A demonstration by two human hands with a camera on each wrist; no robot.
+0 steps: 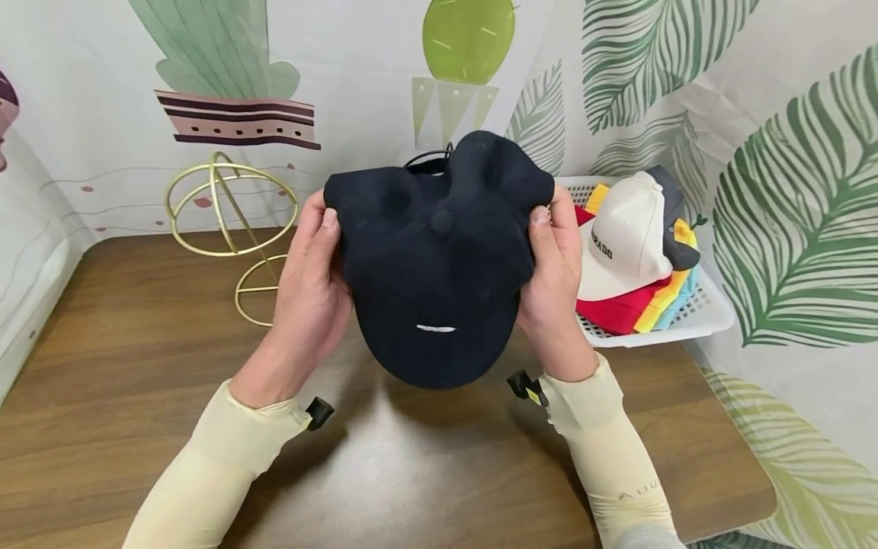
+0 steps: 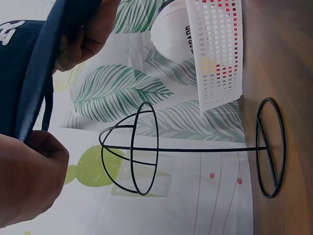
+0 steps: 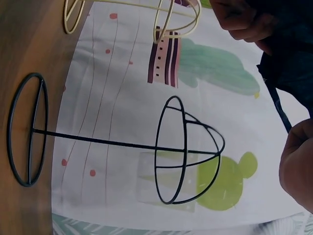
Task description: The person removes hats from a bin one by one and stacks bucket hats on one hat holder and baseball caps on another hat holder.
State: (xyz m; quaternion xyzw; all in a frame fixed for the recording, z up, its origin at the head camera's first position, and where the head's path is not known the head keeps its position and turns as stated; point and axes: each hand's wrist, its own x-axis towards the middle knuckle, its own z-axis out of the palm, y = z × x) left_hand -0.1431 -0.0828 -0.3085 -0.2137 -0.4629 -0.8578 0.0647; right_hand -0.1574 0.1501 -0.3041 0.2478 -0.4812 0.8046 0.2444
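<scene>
Brown wood-grain table (image 1: 411,473), kinda shiny up front. Got a gold wire stand (image 1: 234,252), a black wire stand (image 3: 107,143) and a white basket (image 1: 713,322) sitting on it.

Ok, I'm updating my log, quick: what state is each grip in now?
Left grip: holding one side of the navy cap.
Right grip: holding the opposite side.

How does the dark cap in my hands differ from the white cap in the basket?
The dark cap is held between the left hand and right hand; the white cap rests in the white basket. The dark cap has white lettering; the white cap has dark lettering. Both have a brim.
</scene>
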